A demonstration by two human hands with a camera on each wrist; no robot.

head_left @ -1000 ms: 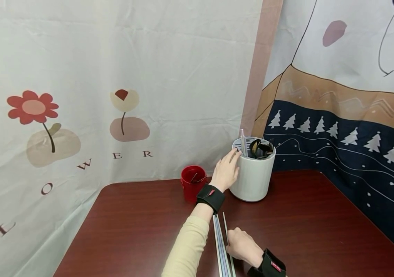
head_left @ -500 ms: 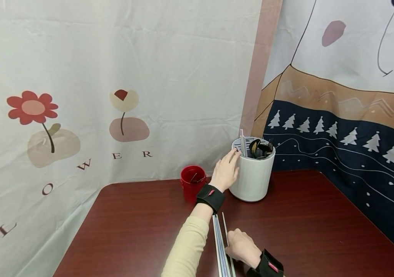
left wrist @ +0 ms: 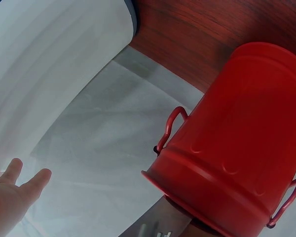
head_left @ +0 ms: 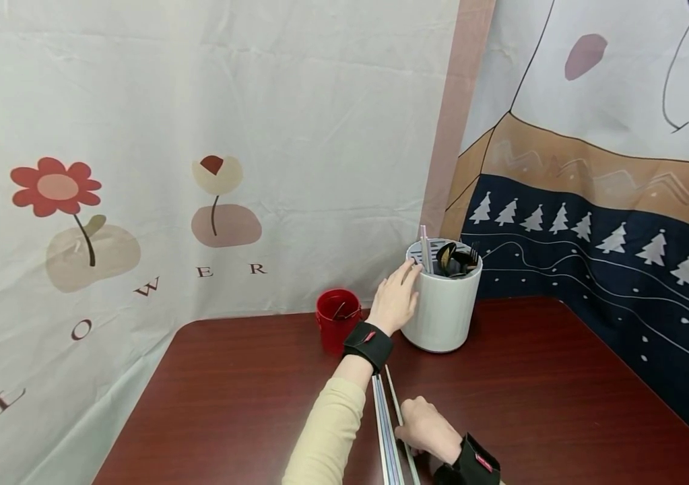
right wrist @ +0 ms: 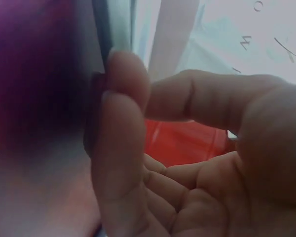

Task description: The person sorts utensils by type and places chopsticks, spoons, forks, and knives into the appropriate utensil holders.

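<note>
My left hand (head_left: 394, 300) reaches to the white cutlery holder (head_left: 441, 313), its extended fingers touching the rim at the left. Pale chopsticks (head_left: 425, 250) stand upright in the holder, beside black spoons and forks (head_left: 456, 259). Nearer the front, my right hand (head_left: 428, 428) pinches a pale chopstick (head_left: 392, 391) low over the table. Thumb and fingertips (right wrist: 121, 118) come together in the right wrist view. Several more long chopsticks (head_left: 385, 431) lie side by side just left of that hand, their far ends by the left wrist.
Left of the holder stands a small red bucket (left wrist: 237, 133) with side handles and metal utensils inside; my left forearm passes close by it. The brown table (head_left: 247, 404) meets a printed cloth backdrop (head_left: 320, 135) behind.
The chopstick in my right hand has shifted slightly, its far end now a bit farther forward and left. The left hand stays at the holder's rim.
</note>
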